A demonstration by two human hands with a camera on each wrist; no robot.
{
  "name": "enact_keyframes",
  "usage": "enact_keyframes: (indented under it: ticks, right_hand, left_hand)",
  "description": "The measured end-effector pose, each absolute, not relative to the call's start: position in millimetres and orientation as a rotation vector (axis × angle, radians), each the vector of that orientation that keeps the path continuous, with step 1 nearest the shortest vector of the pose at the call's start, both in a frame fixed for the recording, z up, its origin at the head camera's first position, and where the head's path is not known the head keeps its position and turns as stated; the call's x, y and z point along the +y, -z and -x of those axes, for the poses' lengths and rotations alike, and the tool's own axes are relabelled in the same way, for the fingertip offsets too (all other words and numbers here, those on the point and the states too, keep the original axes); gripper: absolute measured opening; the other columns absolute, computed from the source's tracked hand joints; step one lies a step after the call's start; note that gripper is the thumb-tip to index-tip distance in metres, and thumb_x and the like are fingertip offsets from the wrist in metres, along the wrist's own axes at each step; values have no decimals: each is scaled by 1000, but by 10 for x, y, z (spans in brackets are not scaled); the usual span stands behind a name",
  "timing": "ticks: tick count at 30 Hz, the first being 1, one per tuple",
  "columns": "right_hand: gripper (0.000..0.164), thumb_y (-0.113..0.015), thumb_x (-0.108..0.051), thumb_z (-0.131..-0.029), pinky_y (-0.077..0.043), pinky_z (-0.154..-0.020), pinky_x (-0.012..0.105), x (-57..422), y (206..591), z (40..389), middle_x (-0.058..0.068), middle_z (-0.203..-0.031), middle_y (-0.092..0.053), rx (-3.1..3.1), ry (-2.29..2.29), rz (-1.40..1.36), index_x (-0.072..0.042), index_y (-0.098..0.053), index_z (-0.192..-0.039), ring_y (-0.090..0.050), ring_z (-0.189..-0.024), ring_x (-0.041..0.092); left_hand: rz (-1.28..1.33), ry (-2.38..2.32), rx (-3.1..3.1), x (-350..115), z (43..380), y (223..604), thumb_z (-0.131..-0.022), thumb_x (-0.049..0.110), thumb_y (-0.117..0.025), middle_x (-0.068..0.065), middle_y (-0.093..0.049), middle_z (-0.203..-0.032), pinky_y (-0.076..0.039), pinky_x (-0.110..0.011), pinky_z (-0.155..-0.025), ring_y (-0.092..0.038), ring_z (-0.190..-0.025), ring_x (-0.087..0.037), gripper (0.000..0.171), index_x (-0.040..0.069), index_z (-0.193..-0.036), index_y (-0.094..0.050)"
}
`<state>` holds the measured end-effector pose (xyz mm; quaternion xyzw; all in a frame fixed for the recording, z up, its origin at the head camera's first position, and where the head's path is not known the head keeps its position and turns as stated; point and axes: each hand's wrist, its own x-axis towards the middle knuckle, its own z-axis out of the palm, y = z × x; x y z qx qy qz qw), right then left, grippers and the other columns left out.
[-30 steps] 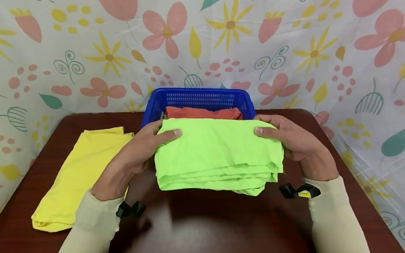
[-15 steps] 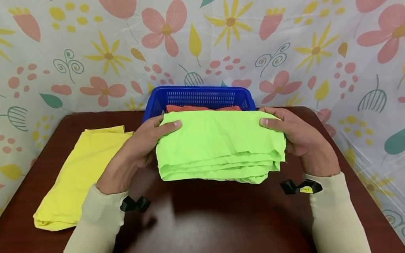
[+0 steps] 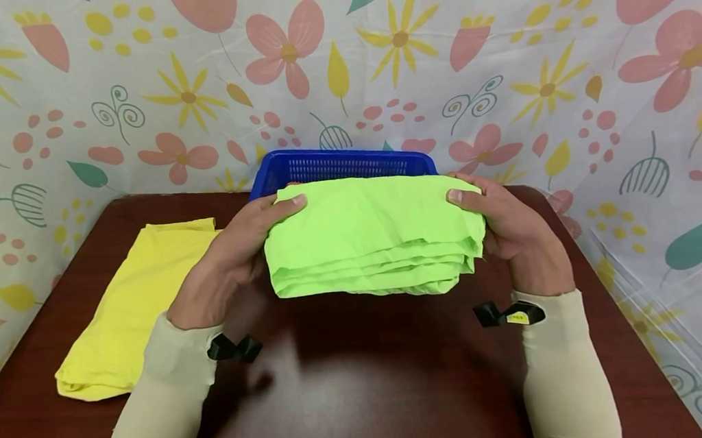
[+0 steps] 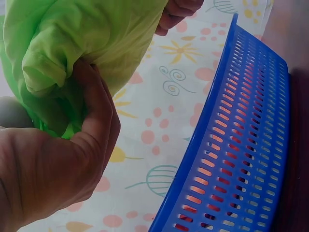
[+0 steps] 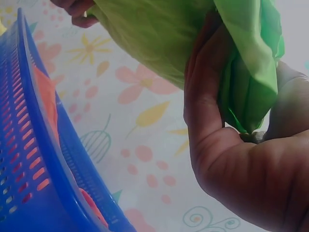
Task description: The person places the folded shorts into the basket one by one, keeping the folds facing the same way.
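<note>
A folded lime-green cloth (image 3: 370, 224), several layers thick, is held up in front of the blue basket (image 3: 346, 156). My left hand (image 3: 238, 241) grips its left end, thumb on top and fingers beneath. At the opposite end my right hand (image 3: 512, 223) holds it the same way. In the left wrist view, the fingers (image 4: 99, 104) curl under the green cloth (image 4: 96, 38). The right wrist view shows the right hand (image 5: 231, 154) pinching the layered edge, above the level of the basket rim (image 5: 53, 154). Whether the cloth touches the basket cannot be seen.
Orange-red fabric (image 5: 46, 94) lies inside the basket, mostly hidden by the green cloth in the head view. A folded yellow cloth (image 3: 129, 312) rests on the left of the dark brown table (image 3: 353, 397). A flower-patterned curtain (image 3: 338, 62) hangs behind the table.
Both hands have carried the green cloth up and forward toward the basket, and it now covers nearly all of the orange-red fabric in the head view. The yellow cloth stays where it was.
</note>
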<state>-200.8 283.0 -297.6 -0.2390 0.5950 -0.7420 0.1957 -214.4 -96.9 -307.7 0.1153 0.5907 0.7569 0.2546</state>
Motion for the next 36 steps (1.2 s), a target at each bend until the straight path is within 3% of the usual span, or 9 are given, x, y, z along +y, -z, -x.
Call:
enact_keyframes:
  ticks: [10,14,24,30,36]
  right_hand:
    - [31,-42,-12,-114,-60,-58,23,2849,2984,2056,0,-82,-78,1694,2126,610,-9,-73,-114,-76,-67,10]
    - [35,-42,-16,-114,-59,-59,21,2836,3009,2107,-2,-81,-79,1690,2132,613,-12,-76,-108,-75,-69,8]
    - [29,-46,-15,-113,-61,-66,21,2657,2967,2231,1,-87,-79,1609,2282,587,-9,-75,-113,-77,-75,9]
    - [25,-53,-14,-111,-62,-68,24,2630,2957,2247,5,-89,-80,1602,2381,444,-7,-76,-109,-79,-78,12]
    - [25,-53,-12,-111,-63,-70,27,2616,2983,2276,10,-93,-81,1499,2464,380,-2,-76,-110,-80,-81,17]
  left_hand:
    - [-325,-2143,1495,-928,2225,3064,-112,35,-54,-6,-79,-89,-64,-31,-65,-79,-73,-17,44,-2,-136,-58]
    - [-272,-2174,1445,-923,2273,3082,-112,37,-54,-7,-78,-89,-63,-30,-64,-79,-72,-18,48,-1,-140,-55]
    - [-194,-2265,1230,-939,2362,3100,-110,40,-57,-7,-78,-102,-64,-31,-72,-80,-81,-19,53,6,-148,-46]
    - [-196,-2301,1221,-911,2392,3105,-110,42,-56,-6,-76,-98,-64,-29,-71,-80,-79,-17,45,7,-139,-50]
    - [-198,-2370,1121,-894,2417,3097,-108,42,-60,-7,-71,-106,-64,-32,-75,-79,-86,-19,41,8,-131,-53]
